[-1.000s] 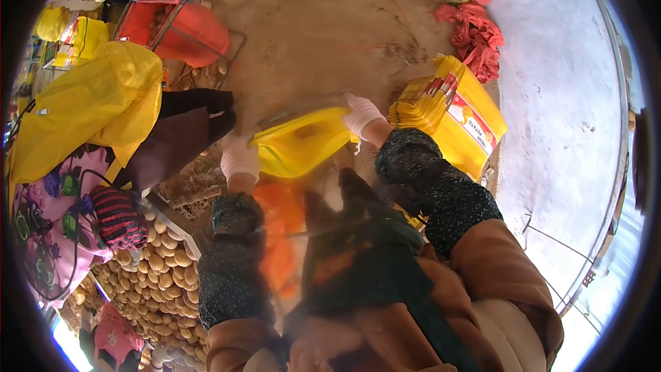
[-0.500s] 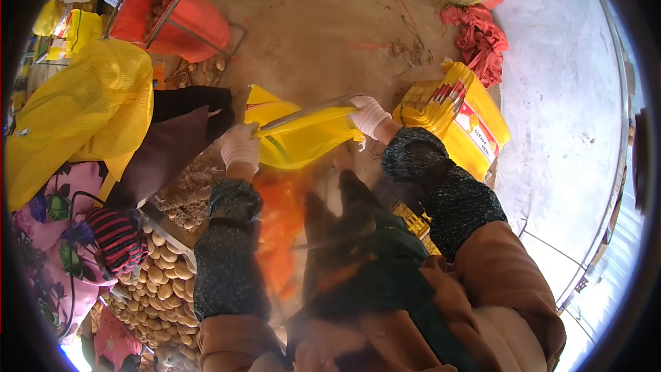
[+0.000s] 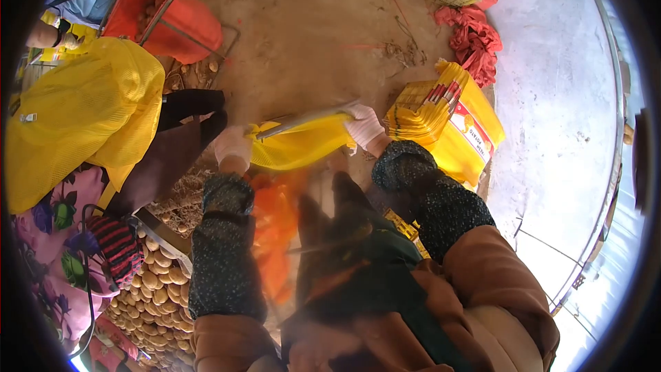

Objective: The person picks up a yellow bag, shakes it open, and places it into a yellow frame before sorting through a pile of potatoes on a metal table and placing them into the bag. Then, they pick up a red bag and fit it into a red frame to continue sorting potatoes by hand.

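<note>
Over the dirt floor (image 3: 310, 34), a yellow mesh sack (image 3: 303, 150) is stretched along a grey metal bar (image 3: 303, 118). Left hand (image 3: 233, 146), gloved white, grips one corner; right hand (image 3: 363, 124) clenches the other. Judgement: equal pull at both corners should hold the mouth level.

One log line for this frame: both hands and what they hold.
left hand: holds yellow mesh sack | right hand: holds same sack | nearby: stack of yellow printed sacks, heap of loose potatoes
</note>
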### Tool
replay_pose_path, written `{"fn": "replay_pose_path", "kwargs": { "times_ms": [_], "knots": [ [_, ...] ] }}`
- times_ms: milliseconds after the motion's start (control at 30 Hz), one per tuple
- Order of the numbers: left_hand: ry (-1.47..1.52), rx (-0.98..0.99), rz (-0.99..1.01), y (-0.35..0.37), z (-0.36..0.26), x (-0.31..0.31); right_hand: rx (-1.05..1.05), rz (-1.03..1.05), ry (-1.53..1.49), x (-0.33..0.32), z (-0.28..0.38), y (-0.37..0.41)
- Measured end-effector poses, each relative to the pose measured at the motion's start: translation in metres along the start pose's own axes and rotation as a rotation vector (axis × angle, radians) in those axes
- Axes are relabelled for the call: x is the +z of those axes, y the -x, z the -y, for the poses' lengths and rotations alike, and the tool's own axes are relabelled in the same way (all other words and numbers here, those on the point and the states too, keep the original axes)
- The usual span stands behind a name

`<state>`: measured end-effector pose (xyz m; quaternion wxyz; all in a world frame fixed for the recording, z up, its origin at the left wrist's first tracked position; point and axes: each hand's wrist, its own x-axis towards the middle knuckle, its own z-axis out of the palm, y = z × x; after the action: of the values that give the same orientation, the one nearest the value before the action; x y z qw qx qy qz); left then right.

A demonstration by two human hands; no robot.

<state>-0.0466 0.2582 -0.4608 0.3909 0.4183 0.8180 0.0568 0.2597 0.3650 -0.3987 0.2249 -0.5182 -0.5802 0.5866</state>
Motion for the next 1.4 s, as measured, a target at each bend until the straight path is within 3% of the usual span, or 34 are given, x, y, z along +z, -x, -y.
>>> {"fn": "replay_pose_path", "kwargs": {
  "times_ms": [33, 133, 233, 400, 533, 633, 733, 833, 900, 967, 1067, 1267, 1300, 1400],
  "knots": [
    [0.02, -0.019, 0.021, 0.002, 0.001, 0.001, -0.015, 0.01, -0.039, -0.001, -0.007, 0.001],
    [0.008, 0.044, 0.058, 0.004, 0.006, 0.002, -0.057, 0.116, 0.296, -0.009, -0.015, -0.014],
    [-0.146, 0.08, -0.062, 0.006, 0.005, 0.008, 0.16, 0.052, 0.008, -0.005, -0.008, -0.025],
    [-0.275, 0.213, -0.292, 0.02, 0.01, 0.007, 0.15, 0.046, 0.173, 0.004, -0.023, -0.022],
    [-0.165, 0.172, -0.173, 0.045, 0.03, 0.025, 0.079, -0.023, 0.494, -0.001, -0.036, 0.005],
    [0.121, 0.088, -0.133, 0.078, 0.028, 0.035, 0.189, 0.0, 0.586, -0.011, -0.033, 0.034],
    [0.024, -0.039, 0.018, 0.108, 0.031, 0.053, 0.329, 0.08, 0.803, -0.009, -0.026, 0.075],
    [0.219, -0.112, 0.238, 0.125, 0.054, 0.066, 0.364, 0.128, 0.663, -0.009, -0.02, 0.106],
    [0.319, -0.141, 0.224, 0.158, 0.044, 0.042, 0.211, 0.34, 0.942, -0.015, -0.041, 0.13],
    [0.281, -0.075, 0.124, 0.172, 0.052, 0.042, 0.264, 0.388, 0.829, -0.019, -0.098, 0.135],
    [0.227, -0.2, 0.205, 0.191, 0.054, 0.033, 0.309, 0.372, 0.695, -0.007, -0.103, 0.148],
    [0.206, -0.104, 0.199, 0.213, 0.065, 0.034, 0.46, 0.263, 0.648, 0.012, 0.034, 0.191],
    [0.137, -0.121, 0.247, 0.225, 0.048, 0.019, 0.427, 0.261, 0.675, 0.01, 0.033, 0.199],
    [0.11, -0.046, 0.133, 0.243, 0.055, 0.03, 0.378, 0.261, 0.772, 0.008, 0.027, 0.217]
  ]
}}
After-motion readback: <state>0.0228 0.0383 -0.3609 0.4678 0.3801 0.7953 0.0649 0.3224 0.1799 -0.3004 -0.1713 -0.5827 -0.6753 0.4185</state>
